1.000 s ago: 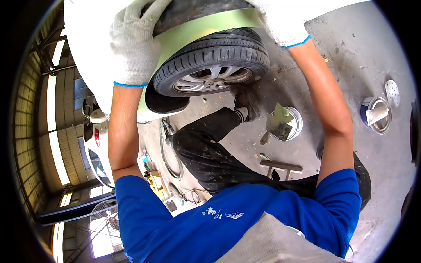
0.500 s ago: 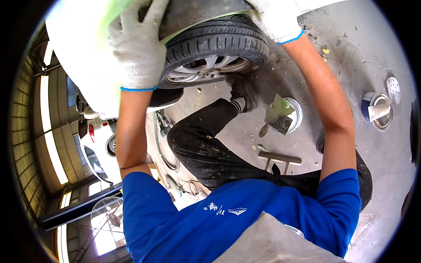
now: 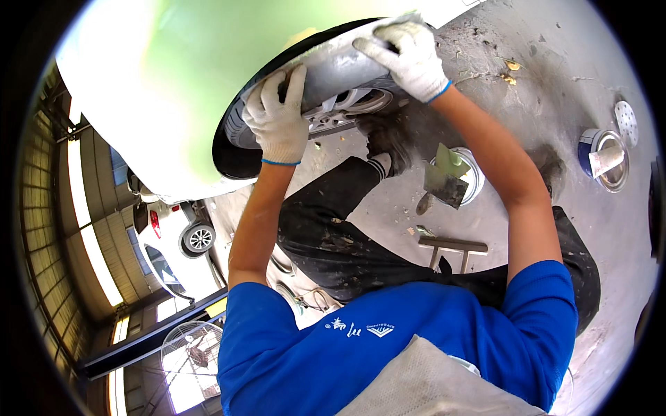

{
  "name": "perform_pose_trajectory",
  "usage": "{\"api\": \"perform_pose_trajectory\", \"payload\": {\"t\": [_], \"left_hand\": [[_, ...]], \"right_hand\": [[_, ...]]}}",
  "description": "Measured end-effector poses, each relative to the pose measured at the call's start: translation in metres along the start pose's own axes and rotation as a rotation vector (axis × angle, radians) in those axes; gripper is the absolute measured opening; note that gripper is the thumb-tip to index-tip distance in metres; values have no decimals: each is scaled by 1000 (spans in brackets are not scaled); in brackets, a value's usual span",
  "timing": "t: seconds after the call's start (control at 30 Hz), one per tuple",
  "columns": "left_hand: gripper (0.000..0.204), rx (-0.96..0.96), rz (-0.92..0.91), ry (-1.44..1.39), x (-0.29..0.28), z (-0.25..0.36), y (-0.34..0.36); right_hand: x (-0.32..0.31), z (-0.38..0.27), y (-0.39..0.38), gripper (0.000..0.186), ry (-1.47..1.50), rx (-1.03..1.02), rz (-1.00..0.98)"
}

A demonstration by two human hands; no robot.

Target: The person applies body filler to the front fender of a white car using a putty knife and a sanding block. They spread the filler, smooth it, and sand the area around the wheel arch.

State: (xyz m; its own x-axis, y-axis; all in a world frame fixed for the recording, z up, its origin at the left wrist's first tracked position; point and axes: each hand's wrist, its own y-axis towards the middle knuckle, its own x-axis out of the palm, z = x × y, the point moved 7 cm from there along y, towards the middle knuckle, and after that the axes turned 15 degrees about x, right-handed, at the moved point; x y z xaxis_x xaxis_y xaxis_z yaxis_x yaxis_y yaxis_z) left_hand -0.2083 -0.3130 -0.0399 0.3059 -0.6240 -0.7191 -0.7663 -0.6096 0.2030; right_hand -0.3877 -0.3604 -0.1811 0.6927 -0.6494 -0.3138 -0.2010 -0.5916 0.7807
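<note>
My left hand (image 3: 279,118), in a white knit glove with a blue cuff, grips the near left end of a smooth grey bendable sheet (image 3: 340,75). My right hand (image 3: 411,57), gloved alike, pinches its far right end, thumb on the near face. Bowed between both hands, the sheet lies along the rim of a car's wheel arch and covers much of the tyre. Below it shows the silver wheel (image 3: 364,102). Around the arch the car body panel (image 3: 187,62) has pale green and whitish patches.
Right of my bent knee stands a white bucket (image 3: 474,179) with a scraper and a flat plate (image 3: 444,187) across it. A low stool (image 3: 454,245) is between my legs. Farther right are a blue-sided can (image 3: 588,154) and a perforated disc (image 3: 626,123). A white car (image 3: 163,243) stands left.
The view has shifted, showing more of the panel and arch. Both hands and the sheet now appear lower in view, with the left hand farther right and nearer the right hand.
</note>
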Motion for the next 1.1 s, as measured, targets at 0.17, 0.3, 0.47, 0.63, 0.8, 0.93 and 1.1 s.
{"api": "perform_pose_trajectory", "payload": {"t": [0.17,0.3,0.47,0.63,0.8,0.93,1.1], "left_hand": [[48,114,14,-104,-56,14,10],[55,116,6,24,-104,-4,53],[77,152,-66,162,-148,-46,107],[78,291,-45,198,-159,-62,147],[78,272,-58,206,-143,-74,152],[79,180,-89,188,-125,-71,130],[79,104,-123,132,-99,-56,93]], "right_hand": [[-50,-13,-2,49,89,-18,-73],[-91,-22,49,62,64,-45,95],[-102,-23,112,65,87,-77,155],[-99,-13,143,64,83,-31,174],[-88,-8,150,62,105,-1,181],[-69,-14,133,61,125,17,165],[-45,-24,93,60,118,38,159]]}}
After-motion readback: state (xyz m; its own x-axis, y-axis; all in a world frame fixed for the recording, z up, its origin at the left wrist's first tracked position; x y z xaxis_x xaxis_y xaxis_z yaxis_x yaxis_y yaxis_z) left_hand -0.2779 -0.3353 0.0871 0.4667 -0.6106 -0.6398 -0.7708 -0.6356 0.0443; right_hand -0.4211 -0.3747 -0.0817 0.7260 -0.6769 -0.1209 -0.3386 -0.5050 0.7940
